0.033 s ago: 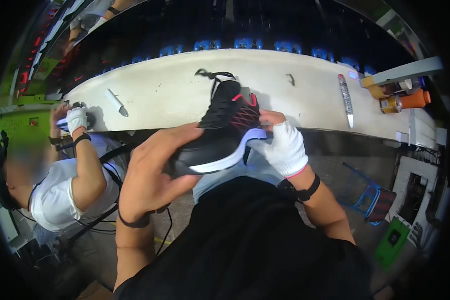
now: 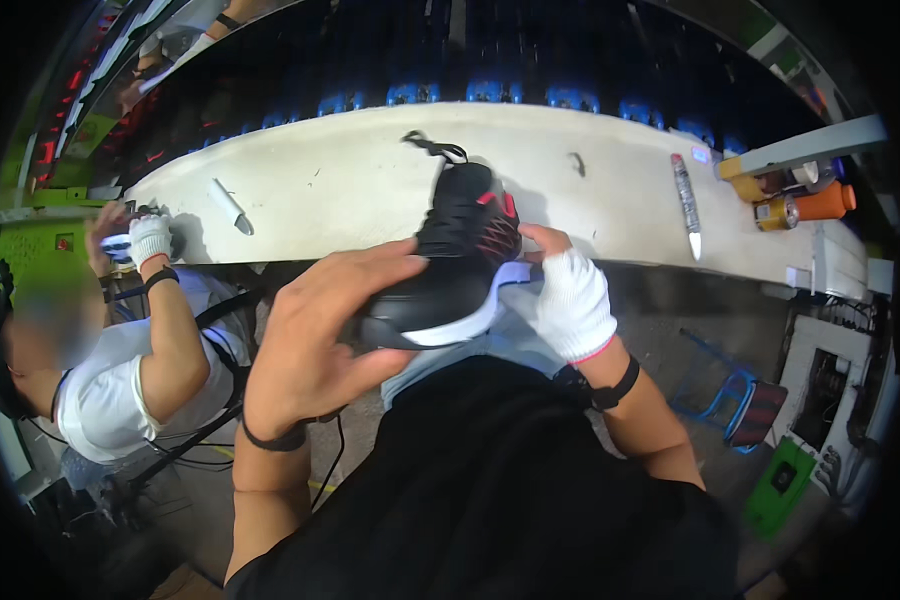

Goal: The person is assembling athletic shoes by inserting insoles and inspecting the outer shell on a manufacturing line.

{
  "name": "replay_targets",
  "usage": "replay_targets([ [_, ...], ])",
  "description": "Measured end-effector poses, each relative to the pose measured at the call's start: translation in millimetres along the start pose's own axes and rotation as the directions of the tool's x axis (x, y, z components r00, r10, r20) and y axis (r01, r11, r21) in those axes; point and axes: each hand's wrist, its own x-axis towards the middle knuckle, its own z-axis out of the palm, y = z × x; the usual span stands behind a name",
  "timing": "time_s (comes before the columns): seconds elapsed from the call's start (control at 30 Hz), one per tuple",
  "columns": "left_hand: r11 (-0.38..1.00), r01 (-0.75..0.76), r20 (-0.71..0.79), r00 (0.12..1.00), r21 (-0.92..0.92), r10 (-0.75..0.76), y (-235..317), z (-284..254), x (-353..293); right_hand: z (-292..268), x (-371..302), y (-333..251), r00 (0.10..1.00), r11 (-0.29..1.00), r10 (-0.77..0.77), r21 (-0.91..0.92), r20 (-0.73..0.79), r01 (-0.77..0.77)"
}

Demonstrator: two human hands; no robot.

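Note:
A black sneaker (image 2: 452,235) with pink-red trim and a white and pale violet sole is held in front of me, over the table's near edge. Its toe points down and left, and black laces stick out past the tongue. My left hand (image 2: 320,330), bare, wraps round the toe, thumb below and fingers on top. My right hand (image 2: 570,290), in a white glove with bare fingertips, grips the heel side by the sole. The shoe hides part of that thumb.
The pale table (image 2: 350,190) bears a rolled white piece (image 2: 231,206), a small dark scrap (image 2: 577,163) and a silver, white-tipped marker-like stick (image 2: 687,205). Cans and an orange container (image 2: 827,202) stand right. A blue-framed stool (image 2: 745,405) is right below. Left, a co-worker (image 2: 140,370) handles another shoe.
The sneaker has shifted slightly right and turned a little, so less of its patterned side shows. Both my hands keep their hold. The co-worker's hands have moved slightly left.

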Motion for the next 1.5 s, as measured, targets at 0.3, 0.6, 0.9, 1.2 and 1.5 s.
replay_targets([
  [0.3, 0.915, -0.383, -0.464, 0.838, -0.128, 0.286, -30.0, 147.8, 45.0, -93.0, -13.2, -38.6, 0.888, 0.894, -0.334, 0.192, -0.315, 0.404],
  [0.6, 0.880, -0.409, -0.476, 0.841, -0.244, 0.259, -23.3, 166.1, 50.5, -95.5, -22.4, -27.8, 0.929, 0.955, -0.196, 0.156, -0.313, 0.254],
  [0.9, 0.844, -0.493, -0.468, 0.808, -0.209, 0.357, -40.5, 154.6, 67.1, -99.6, -2.4, -28.0, 0.871, 0.854, -0.416, 0.215, -0.263, 0.473],
  [1.2, 0.870, -0.347, -0.316, 0.918, -0.352, 0.238, -47.5, 153.5, 55.1, -87.2, 0.8, -13.6, 0.897, 0.693, -0.340, 0.570, -0.283, 0.442],
  [1.5, 0.922, -0.306, -0.223, 0.941, -0.238, 0.255, -83.4, 136.4, 17.1, -80.0, -4.8, -25.5, 0.834, 0.681, -0.443, 0.482, -0.328, 0.551],
])
